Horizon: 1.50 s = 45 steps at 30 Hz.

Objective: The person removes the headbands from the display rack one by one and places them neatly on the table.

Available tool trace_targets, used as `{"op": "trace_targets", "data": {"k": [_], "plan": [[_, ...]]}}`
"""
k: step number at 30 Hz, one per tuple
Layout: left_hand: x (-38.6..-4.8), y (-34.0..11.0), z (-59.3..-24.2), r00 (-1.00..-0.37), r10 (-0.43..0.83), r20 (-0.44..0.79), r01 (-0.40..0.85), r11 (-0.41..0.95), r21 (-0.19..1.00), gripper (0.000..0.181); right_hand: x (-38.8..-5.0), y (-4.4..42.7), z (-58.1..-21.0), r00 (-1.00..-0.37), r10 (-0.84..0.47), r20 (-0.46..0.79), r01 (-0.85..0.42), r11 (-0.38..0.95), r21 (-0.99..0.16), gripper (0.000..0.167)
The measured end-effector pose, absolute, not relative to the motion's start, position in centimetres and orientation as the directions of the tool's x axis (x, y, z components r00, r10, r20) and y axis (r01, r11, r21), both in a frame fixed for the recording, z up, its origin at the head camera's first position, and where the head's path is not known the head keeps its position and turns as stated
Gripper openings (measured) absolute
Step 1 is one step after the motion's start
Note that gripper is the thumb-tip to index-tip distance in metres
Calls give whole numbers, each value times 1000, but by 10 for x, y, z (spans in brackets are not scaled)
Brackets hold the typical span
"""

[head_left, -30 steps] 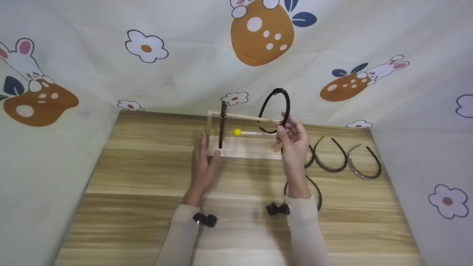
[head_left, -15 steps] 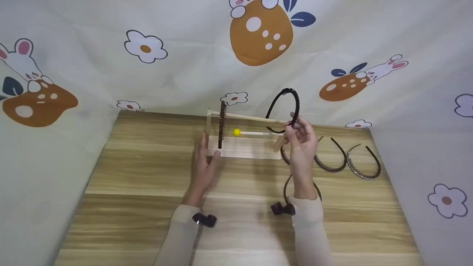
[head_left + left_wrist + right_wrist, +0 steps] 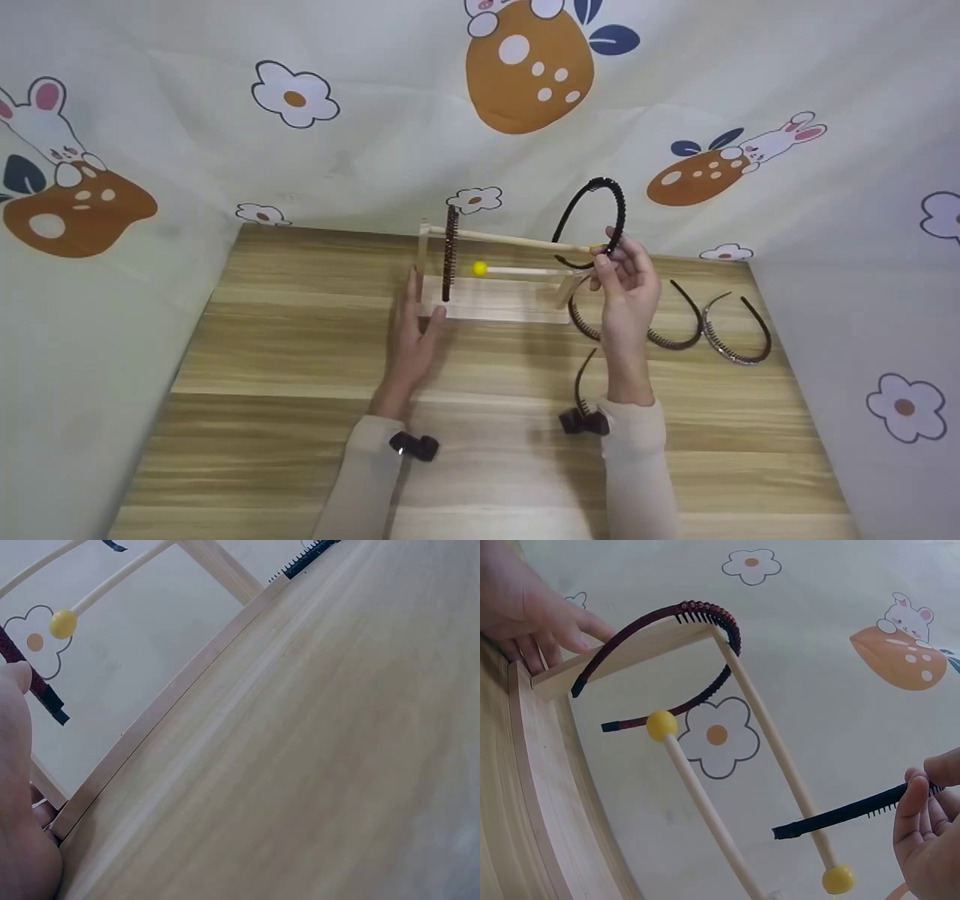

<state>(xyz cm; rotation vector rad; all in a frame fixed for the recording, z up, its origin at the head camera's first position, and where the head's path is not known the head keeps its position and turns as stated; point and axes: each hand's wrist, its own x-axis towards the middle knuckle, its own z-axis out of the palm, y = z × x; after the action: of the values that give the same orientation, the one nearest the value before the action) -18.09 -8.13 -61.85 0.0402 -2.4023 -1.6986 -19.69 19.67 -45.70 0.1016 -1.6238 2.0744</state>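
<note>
A small wooden stand (image 3: 517,300) has two horizontal rods with yellow ball tips (image 3: 838,879). A dark red-brown toothed headband (image 3: 450,255) hangs over the upper rod near its left end. My left hand (image 3: 414,337) holds the stand's left end, thumb in front and fingers at the side. Between thumb and fingers, my right hand (image 3: 630,296) pinches a black toothed headband (image 3: 619,206) beside the upper rod's right end. In the right wrist view, that black headband (image 3: 840,816) crosses the rod near its tip; whether it encircles the rod, I cannot tell.
Several dark headbands lie on the wood-grain table (image 3: 277,337) to the right, including a glittery one (image 3: 724,351). Another headband (image 3: 579,382) is partly hidden by the right wrist. A cloth wall (image 3: 375,165) with printed rabbits and flowers stands behind.
My right hand has moved rightward with the black headband, so the upper rod's right end now shows more. My left hand, the stand and the red-brown headband have stayed in place.
</note>
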Motion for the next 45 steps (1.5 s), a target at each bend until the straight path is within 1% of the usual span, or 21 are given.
{"op": "trace_targets", "data": {"k": [13,20,27,33,41,45], "plan": [[-181,-81,-618,-978,-130,162,110,337,935,80,-195,217,-457,-873,365,324,-398,-148,-905,33],[-179,-81,-616,-983,-124,133,86,328,941,80,-196,226,-459,-871,378,314,-389,-140,-911,32],[-180,-82,-617,-983,-126,130,82,331,940,80,-195,234,-462,-866,383,323,-391,-115,-913,33],[-181,-81,-618,-984,-125,126,83,308,948,80,-195,242,-466,-873,376,310,-366,-85,-927,33],[-180,-82,-619,-983,-122,134,88,323,942,81,-190,254,-476,-889,350,296,-339,-69,-938,32],[-181,-81,-619,-983,-122,138,91,330,940,81,-188,261,-479,-897,349,270,-304,-46,-952,32]]}}
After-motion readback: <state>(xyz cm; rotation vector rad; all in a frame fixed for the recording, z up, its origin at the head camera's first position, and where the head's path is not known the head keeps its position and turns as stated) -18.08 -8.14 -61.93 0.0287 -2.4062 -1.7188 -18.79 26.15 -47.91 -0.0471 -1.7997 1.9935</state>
